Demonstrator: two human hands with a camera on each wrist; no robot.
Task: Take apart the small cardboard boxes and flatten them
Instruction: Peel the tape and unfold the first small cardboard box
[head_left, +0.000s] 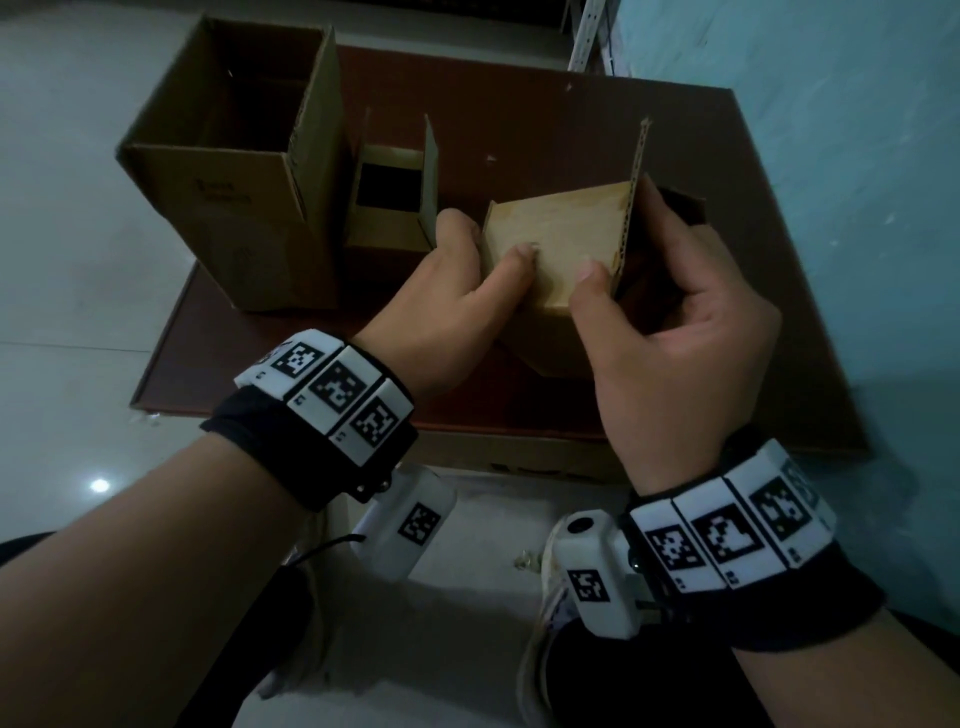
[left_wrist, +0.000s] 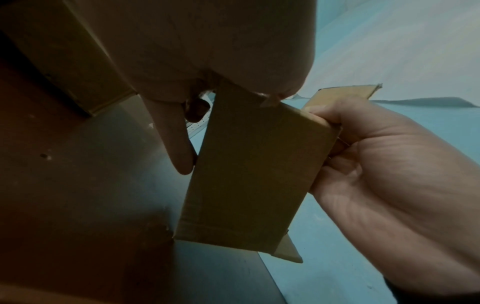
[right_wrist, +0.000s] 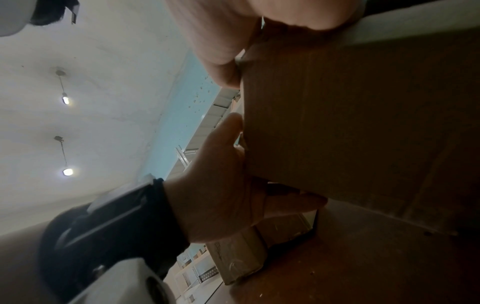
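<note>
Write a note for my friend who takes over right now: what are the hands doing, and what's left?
Left hand: grips the small box on its left side.
Right hand: grips the same box on its right side, held over the brown board.
Done: its flaps are open; it is not flat yet.
Left: flatten it, then the second small box, standing beside the big carton.

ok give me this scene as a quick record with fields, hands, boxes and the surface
held item: small light brown cardboard box, tilted, one flap standing up
left hand: grips the box's left side, thumb on the top panel
right hand: grips the box's right side, thumb on the top panel
other boxes: large brown cardboard box, open top, upright; small open cardboard box beside it, still assembled
surface: dark reddish-brown board
flattened so far: none visible
</note>
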